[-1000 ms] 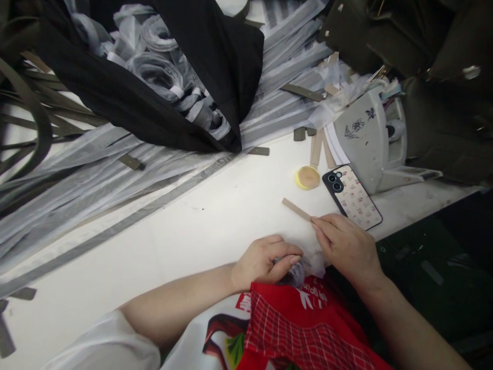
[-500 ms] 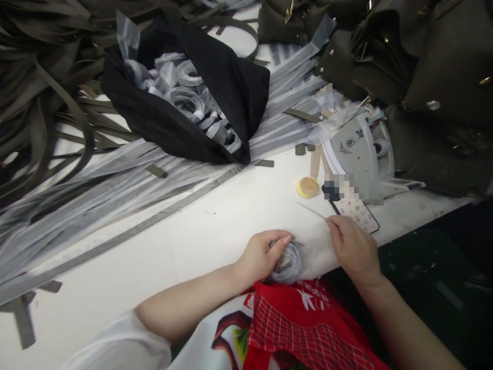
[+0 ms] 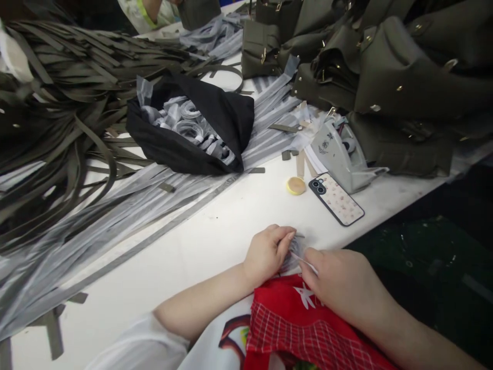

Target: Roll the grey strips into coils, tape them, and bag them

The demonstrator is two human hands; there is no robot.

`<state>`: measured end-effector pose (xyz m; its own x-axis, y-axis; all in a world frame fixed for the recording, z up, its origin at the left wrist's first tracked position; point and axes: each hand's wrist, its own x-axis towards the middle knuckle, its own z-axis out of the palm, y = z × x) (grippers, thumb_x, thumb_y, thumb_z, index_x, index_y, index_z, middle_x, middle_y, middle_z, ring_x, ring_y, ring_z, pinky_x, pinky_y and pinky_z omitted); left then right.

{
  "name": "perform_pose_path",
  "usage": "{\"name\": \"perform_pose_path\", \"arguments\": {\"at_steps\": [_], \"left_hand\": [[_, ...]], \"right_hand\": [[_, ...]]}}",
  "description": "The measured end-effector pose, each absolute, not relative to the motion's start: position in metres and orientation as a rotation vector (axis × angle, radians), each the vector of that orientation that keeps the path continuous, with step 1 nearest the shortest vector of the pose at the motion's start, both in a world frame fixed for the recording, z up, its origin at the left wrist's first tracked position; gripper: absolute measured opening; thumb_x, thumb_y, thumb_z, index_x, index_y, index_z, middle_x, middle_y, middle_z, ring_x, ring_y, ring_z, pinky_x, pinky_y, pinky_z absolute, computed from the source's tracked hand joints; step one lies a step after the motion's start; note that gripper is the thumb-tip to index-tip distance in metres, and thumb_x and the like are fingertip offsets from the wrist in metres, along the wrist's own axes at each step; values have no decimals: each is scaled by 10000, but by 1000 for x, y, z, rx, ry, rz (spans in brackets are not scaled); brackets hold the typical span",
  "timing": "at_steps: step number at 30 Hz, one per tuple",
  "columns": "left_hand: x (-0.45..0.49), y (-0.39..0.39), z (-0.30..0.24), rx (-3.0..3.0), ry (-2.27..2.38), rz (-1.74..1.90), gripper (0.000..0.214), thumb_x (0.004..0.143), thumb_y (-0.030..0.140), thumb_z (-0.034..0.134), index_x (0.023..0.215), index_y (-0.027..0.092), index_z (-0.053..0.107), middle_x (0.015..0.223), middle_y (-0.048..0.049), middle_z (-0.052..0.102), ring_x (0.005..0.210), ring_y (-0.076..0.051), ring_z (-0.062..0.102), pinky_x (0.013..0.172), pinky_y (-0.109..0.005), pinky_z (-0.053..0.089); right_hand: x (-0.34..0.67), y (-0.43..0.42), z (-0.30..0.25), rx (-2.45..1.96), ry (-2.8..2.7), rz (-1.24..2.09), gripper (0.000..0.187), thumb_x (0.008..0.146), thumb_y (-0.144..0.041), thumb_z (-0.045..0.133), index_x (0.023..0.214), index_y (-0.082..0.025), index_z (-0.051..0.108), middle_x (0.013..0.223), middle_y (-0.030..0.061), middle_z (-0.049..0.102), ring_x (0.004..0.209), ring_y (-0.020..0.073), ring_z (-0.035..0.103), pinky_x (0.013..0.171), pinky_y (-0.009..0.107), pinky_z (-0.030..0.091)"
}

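Observation:
At the near edge of the white table (image 3: 215,226) my left hand (image 3: 267,252) is curled around a small grey coil of rolled strip (image 3: 293,253), fingers closed over its top. My right hand (image 3: 339,280) sits just right of it, fingers pinched on a thin pale strip (image 3: 304,261) that points into the coil. Both hands touch the coil, and most of it is hidden between them. A red checked cloth (image 3: 304,329) lies under my wrists.
A phone in a floral case (image 3: 338,199) and a round yellow pad (image 3: 296,185) lie beyond my hands. A black bag of grey coils (image 3: 192,131), long grey and olive strips (image 3: 77,169), olive handbags (image 3: 393,87) and a white stand (image 3: 335,154) fill the far side.
My right hand has moved left and down from near the phone to the coil, bringing the thin strip with it. The camera view has lifted, showing more of the far table.

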<state>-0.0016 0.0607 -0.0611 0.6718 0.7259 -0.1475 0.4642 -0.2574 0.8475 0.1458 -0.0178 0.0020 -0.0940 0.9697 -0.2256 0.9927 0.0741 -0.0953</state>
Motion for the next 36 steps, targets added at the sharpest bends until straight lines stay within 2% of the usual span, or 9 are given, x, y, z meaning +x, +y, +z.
{"name": "perform_pose_path", "arguments": {"at_steps": [3,6,10,13,17,20,26,30,36], "left_hand": [[3,53,-57,1903,846,304,336,981,358,409,1089,216,694,952,-50,700,889,-160,638,864,-268,484],[7,52,-60,1775,815,293,335,969,375,436,1046,197,709,934,-44,716,840,-153,647,810,-250,501],[8,58,-63,1668,797,274,374,958,427,449,1034,171,710,836,-45,708,734,-147,633,704,-237,505],[9,59,-59,1722,688,269,377,959,425,446,996,162,714,825,-54,682,748,-143,612,710,-234,491],[12,53,-55,1786,517,259,439,983,400,391,781,139,682,730,-48,610,693,-121,558,707,-231,462],[13,47,-55,1772,494,275,360,953,398,478,781,145,669,747,-49,615,702,-125,562,699,-233,450],[10,45,-59,1742,551,320,345,951,372,495,757,148,672,734,-47,610,708,-125,563,699,-234,441],[7,50,-64,1735,693,359,379,950,411,486,749,151,675,719,-44,602,711,-132,563,688,-235,439],[2,60,-63,1716,799,464,369,950,422,484,790,158,686,758,-48,622,726,-137,574,700,-245,446]], "right_hand": [[142,-18,-4,2028,2246,-384,181,876,-151,547,741,-190,661,595,51,718,495,196,660,460,302,232],[149,-25,-5,2086,2256,-504,141,900,-199,551,819,-193,666,680,42,740,566,191,674,493,290,295],[171,-42,0,2221,2286,-796,143,885,-270,597,756,-236,647,667,-17,701,598,163,646,542,269,366],[182,-47,-4,2426,2313,-892,187,912,-301,572,765,-236,668,715,-3,703,644,156,635,602,263,418],[187,-44,-19,2647,2325,-973,215,885,-320,606,711,-208,660,723,24,668,697,171,612,650,272,448],[191,-43,-28,2728,2197,-1247,227,877,-317,605,690,-193,632,704,15,641,668,160,600,632,261,459],[200,-57,-35,2423,2084,-1836,294,980,-359,418,979,-196,662,953,49,717,881,187,663,786,288,505],[199,-72,-35,2351,2032,-1670,351,997,-327,388,786,-198,636,732,3,684,670,159,625,636,264,471],[205,-79,-27,2391,2163,-1301,316,974,-309,420,755,-210,624,688,2,660,643,161,620,631,281,478]]}}
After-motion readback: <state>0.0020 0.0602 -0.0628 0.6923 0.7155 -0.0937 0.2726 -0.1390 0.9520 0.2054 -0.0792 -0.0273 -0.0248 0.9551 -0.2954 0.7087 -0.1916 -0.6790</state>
